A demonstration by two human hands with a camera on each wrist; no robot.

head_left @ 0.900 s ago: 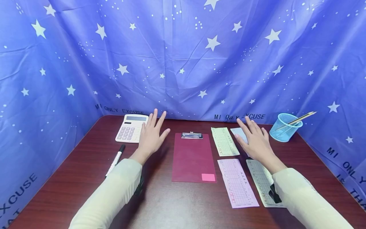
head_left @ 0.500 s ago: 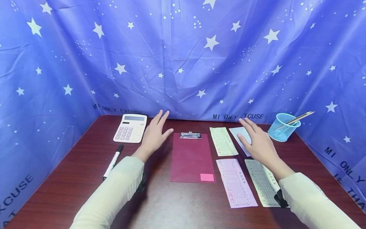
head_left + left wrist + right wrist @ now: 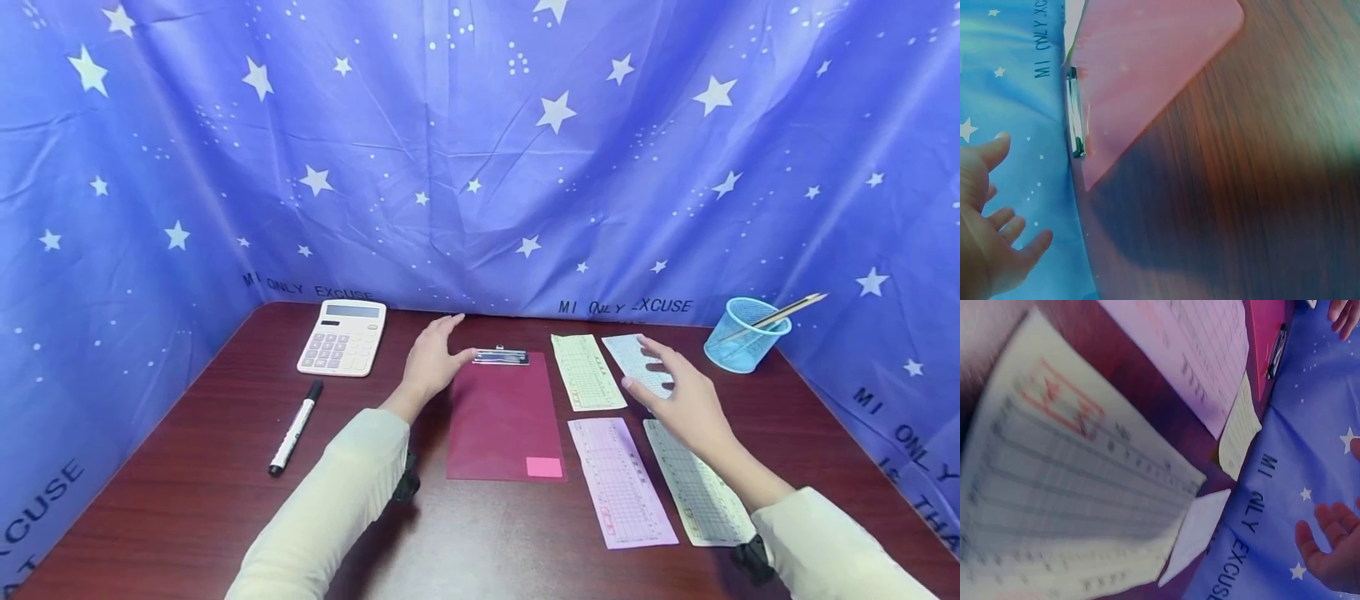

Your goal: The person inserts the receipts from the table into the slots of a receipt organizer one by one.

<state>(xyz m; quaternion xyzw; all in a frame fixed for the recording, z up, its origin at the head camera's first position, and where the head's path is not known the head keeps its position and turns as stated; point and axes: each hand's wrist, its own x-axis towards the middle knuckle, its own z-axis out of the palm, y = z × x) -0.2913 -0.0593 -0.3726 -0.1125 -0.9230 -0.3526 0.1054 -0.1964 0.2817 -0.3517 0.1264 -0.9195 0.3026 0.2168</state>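
Clipboard (image 3: pixel 504 417), left hand (image 3: pixel 432 362) now closer beside it

On my feed I count four printed slips (image 3: pixel 622 483), one clipboard (image 3: pixel 502 412), one pink label (image 3: pixel 543 467), one calculator (image 3: pixel 342 337), one marker (image 3: pixel 296 427), one mesh cup (image 3: pixel 741 343).

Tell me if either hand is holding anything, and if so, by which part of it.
Nothing is held: the left hand hovers near the top of the clipboard, the right hand over the blue slip.
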